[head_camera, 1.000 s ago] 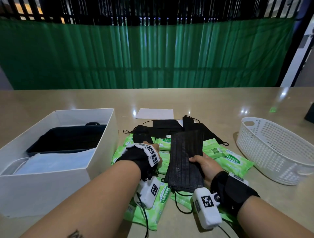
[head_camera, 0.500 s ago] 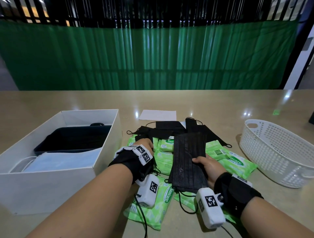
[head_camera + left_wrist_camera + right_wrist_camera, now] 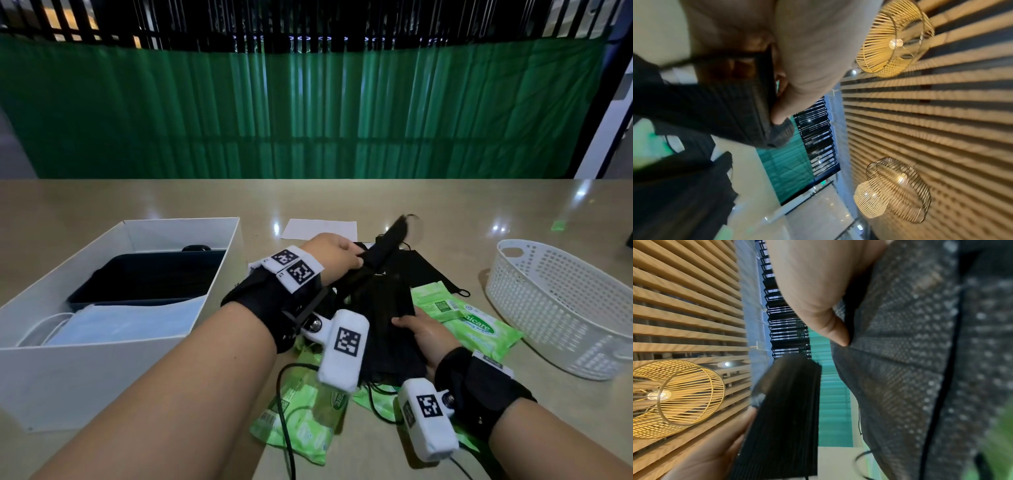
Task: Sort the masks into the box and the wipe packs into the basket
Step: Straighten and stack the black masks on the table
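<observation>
Head view puts the left hand (image 3: 337, 255) raised over the pile, thumb and fingers pinched on one end of a folded black pleated face mask (image 3: 385, 251) that sticks up and away from it, blurred at its far tip. That mask seems to be lifted so that it comes clear of the heap before it goes to the box. The right hand (image 3: 423, 334) sits lower and nearer the person, gripping the edge of a flat stack of black pleated masks (image 3: 390, 329); in the right wrist view its thumb (image 3: 830, 327) presses on the dotted black fabric. Holding the stack down probably keeps the rest from dragging along by their ear loops.

Under and around that stack lie green plastic wipe packs (image 3: 478, 327), some beyond the stack toward the basket and some nearer the person, partly covered by the wrist cameras and their cables. They lie beneath the masks, which is a likely reason the masks are taken first.

Left of the stack stands the white rectangular cardboard box (image 3: 113, 359), open at the top, with pale blue masks (image 3: 130, 318) at its near end and dark ones behind. Right of the stack, well apart, stands the white perforated plastic basket (image 3: 565, 308); no pack shows inside it. Behind the stack a white sheet of paper (image 3: 320, 230) lies flat on the beige glossy counter (image 3: 428, 205).
</observation>
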{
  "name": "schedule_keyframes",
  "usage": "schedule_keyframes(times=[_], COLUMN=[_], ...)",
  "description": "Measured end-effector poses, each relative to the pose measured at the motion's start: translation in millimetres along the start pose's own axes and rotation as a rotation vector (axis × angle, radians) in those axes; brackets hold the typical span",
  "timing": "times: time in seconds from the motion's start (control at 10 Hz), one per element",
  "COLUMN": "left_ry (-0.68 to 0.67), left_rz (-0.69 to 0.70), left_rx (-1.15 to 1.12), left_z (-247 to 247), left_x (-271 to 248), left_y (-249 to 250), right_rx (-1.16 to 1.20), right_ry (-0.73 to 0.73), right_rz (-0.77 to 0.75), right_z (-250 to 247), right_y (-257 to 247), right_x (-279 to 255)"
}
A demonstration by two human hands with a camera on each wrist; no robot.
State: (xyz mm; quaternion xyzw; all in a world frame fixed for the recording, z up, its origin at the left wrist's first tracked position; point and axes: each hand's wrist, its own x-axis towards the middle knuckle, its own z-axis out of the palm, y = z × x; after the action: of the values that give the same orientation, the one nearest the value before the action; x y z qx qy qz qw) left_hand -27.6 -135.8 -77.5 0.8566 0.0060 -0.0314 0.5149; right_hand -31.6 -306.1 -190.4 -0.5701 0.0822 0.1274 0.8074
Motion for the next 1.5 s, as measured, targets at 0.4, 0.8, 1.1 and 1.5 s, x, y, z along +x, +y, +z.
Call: schedule_keyframes(times=[0.4, 0.8, 1.1, 1.5], left_ry=[-0.148, -0.001, -0.082, -0.159], left_rz=[-0.307, -0.262, -0.216, 0.054], left_rx=[-0.129, -0.057, 0.073, -0.335], left_z=[58, 62, 55, 45], left_x=[-2, 3, -2, 1], left_y=[-35, -62, -70, -57], right_rx=[-0.024, -0.030, 0.064, -0.201], right_ry=[0.209, 0.233, -0.096, -0.093], right_rz=[-0.056, -0.071, -0.102, -0.436], right_z=[-2, -3, -1, 6], right_y=[0, -1, 1, -41], right_x=[3, 7, 1, -14])
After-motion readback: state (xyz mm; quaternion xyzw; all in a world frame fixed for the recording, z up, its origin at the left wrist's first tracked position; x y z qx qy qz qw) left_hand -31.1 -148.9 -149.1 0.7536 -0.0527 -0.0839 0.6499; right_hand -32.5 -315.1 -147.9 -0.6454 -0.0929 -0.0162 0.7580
